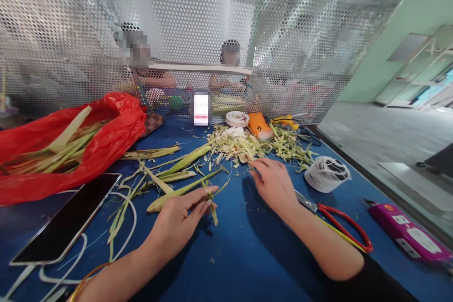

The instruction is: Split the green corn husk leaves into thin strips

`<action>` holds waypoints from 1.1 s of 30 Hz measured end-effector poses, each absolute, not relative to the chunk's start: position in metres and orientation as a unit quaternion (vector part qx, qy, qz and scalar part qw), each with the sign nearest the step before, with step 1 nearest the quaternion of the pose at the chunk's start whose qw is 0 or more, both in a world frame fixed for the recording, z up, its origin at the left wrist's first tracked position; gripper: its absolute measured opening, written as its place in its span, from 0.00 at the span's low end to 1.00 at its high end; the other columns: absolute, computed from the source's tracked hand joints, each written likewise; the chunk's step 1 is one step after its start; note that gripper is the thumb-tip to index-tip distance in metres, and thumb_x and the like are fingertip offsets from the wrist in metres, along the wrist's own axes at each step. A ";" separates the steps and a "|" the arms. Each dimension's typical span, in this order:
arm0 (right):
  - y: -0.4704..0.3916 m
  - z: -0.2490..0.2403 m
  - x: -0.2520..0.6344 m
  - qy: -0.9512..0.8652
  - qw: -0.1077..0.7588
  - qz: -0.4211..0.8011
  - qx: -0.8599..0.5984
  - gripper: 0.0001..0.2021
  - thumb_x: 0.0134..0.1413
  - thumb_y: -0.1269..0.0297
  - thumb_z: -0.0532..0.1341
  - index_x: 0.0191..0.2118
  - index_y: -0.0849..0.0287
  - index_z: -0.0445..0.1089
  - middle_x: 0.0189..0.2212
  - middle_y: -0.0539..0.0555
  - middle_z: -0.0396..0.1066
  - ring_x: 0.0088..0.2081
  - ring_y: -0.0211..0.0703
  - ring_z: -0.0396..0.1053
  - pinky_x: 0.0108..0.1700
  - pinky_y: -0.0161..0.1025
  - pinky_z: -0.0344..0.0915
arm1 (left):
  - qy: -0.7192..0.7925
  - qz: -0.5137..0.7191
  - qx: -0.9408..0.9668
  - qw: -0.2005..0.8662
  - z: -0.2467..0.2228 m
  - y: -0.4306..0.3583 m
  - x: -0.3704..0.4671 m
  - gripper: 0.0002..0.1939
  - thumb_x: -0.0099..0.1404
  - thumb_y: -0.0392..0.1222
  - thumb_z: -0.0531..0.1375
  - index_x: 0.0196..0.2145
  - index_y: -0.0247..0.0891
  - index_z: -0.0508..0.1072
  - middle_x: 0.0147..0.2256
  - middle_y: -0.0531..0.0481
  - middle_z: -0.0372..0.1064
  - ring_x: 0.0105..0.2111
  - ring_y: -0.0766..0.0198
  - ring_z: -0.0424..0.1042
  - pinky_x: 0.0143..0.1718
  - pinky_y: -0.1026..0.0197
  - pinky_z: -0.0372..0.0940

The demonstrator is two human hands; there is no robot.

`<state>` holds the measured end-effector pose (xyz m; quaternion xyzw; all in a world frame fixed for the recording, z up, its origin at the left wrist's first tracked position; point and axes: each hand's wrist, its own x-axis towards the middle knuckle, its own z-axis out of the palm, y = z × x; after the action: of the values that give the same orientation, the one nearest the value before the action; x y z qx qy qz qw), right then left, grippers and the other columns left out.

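My left hand, left of centre, pinches a small bundle of green husk strips between thumb and fingers. My right hand is over the blue table, its fingertips at the near edge of a pile of pale shredded husk; its fingers are bent and parted, and nothing shows in them. Long green husks lie beyond my left hand. Scissors with red handles lie partly under my right forearm.
A red bag of husks and a tablet with white cables are on the left. To the right are a white roll and a purple packet. Perforated metal panels stand behind, with people beyond.
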<state>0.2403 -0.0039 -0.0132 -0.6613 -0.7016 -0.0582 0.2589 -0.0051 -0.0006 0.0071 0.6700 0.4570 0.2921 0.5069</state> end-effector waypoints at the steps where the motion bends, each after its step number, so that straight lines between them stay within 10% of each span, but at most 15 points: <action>1: 0.000 -0.014 0.250 -0.692 0.233 -0.079 -0.679 0.10 0.57 0.71 0.56 0.41 0.60 0.73 0.44 0.59 0.73 0.44 0.52 0.68 0.48 0.49 0.57 | 0.457 0.282 0.683 0.495 0.007 0.000 -0.006 0.17 0.58 0.43 0.61 0.46 0.44 0.77 0.36 0.50 0.78 0.35 0.58 0.74 0.37 0.64 0.63; 7: 0.012 -0.029 0.272 -0.693 0.178 -0.037 -0.698 0.14 0.53 0.76 0.54 0.36 0.56 0.76 0.40 0.55 0.76 0.45 0.49 0.70 0.46 0.45 0.59 | 0.458 0.255 0.730 0.438 0.002 -0.001 -0.006 0.22 0.56 0.44 0.63 0.49 0.47 0.75 0.30 0.52 0.78 0.27 0.60 0.70 0.29 0.66 0.59; 15: 0.011 -0.023 0.267 -0.681 0.209 -0.033 -0.701 0.13 0.52 0.76 0.55 0.36 0.57 0.75 0.39 0.55 0.77 0.45 0.48 0.70 0.49 0.46 0.58 | 0.467 0.236 0.788 0.324 0.002 0.002 -0.010 0.28 0.55 0.51 0.64 0.54 0.49 0.70 0.39 0.48 0.77 0.40 0.52 0.72 0.44 0.57 0.62; 24: -0.004 0.014 0.256 -0.527 0.537 0.213 -0.623 0.04 0.49 0.63 0.61 0.30 0.57 0.68 0.23 0.48 0.71 0.27 0.42 0.69 0.35 0.39 0.63 | 0.450 0.457 0.704 0.305 0.031 -0.001 -0.004 0.07 0.57 0.44 0.63 0.34 0.46 0.80 0.37 0.48 0.77 0.41 0.53 0.72 0.50 0.55 0.62; 33: -0.016 0.025 0.236 -0.498 0.582 0.368 -0.528 0.08 0.45 0.61 0.65 0.28 0.58 0.68 0.21 0.48 0.70 0.25 0.38 0.68 0.33 0.37 0.63 | 0.331 0.418 0.839 0.107 0.062 0.039 0.038 0.13 0.63 0.43 0.58 0.44 0.45 0.77 0.44 0.47 0.74 0.47 0.55 0.68 0.53 0.52 0.57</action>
<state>0.2364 -0.0157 0.0255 -0.5277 -0.4977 0.3675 0.5820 0.0377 0.0395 0.0616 0.8393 0.3314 0.4175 0.1067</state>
